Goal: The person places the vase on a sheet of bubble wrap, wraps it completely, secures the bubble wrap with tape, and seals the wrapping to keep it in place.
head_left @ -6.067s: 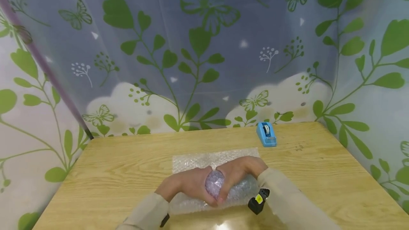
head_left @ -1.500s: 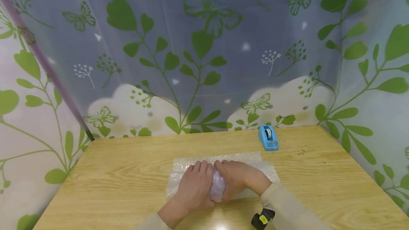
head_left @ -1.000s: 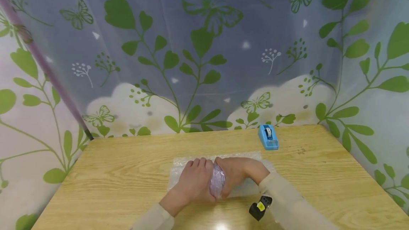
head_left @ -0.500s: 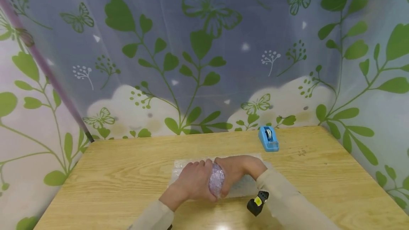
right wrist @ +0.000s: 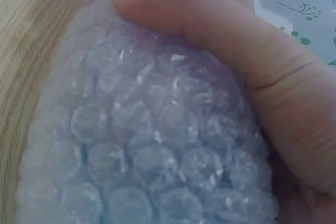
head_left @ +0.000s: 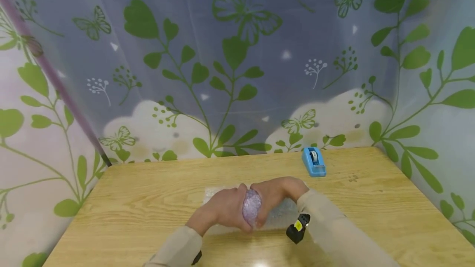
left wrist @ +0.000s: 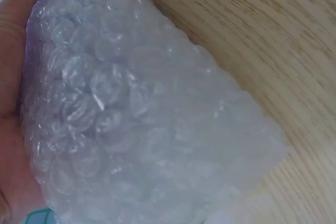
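Between my hands in the head view is a bundle of bubble wrap point(head_left: 252, 207), tinted purple; whatever is inside cannot be made out. My left hand point(head_left: 226, 207) grips its left part, and my right hand point(head_left: 274, 195) grips the right part. The left wrist view shows the bundle's clear wrap point(left wrist: 126, 103) flaring toward a wide end, with part of the left hand point(left wrist: 13, 114) along its edge. In the right wrist view, the right thumb point(right wrist: 210, 30) curls over the bubbly surface point(right wrist: 152, 145). Most of the other fingers are hidden.
A blue tape dispenser point(head_left: 314, 162) stands near the back right of the wooden table point(head_left: 148, 188). A patterned curtain point(head_left: 237, 73) hangs behind and at both sides. Black wrist camera gear point(head_left: 297, 228) hangs at the right sleeve.
Less flat bubble wrap shows around my hands than before. My left hand, with knuckles on top 1.5 seconds ago, has turned over with the bundle. The tape dispenser has stayed put.
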Available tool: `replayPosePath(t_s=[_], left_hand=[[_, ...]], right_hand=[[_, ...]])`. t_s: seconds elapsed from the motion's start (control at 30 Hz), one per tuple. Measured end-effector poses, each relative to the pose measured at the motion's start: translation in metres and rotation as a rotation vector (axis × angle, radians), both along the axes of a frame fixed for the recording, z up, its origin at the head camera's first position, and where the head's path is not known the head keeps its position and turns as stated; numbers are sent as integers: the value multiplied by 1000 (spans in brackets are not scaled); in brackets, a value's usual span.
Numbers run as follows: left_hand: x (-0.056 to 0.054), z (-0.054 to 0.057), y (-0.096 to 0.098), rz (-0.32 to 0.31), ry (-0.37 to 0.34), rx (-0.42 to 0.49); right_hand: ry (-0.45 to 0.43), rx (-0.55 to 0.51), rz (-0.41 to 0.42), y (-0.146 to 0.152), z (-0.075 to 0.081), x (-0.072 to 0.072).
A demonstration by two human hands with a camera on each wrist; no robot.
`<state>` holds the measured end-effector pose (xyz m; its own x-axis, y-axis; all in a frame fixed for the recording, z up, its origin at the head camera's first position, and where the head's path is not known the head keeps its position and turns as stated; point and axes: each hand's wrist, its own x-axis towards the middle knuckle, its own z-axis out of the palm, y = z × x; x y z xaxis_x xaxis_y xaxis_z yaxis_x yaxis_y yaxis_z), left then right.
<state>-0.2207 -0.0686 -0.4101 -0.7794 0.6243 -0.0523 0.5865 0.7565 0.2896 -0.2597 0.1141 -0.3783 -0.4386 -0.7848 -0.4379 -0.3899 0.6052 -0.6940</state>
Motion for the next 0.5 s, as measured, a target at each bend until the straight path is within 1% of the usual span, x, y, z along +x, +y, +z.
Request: replayPosePath(t_s=[0.13,0.23,0.4,0.5], left_hand=[[1,2,-1,-1,-55,20],[2,4,-2,-8,-85,18],[2,7,-5,2,-157,10],[2,8,-7,8,-198,18]], right_hand=[[-12,58,-30,-1,1,0],[-25,97,-47,-1,1,1],[-59,105,-43,-3,-1,1],[-98,91,-48,-3,-2,1]])
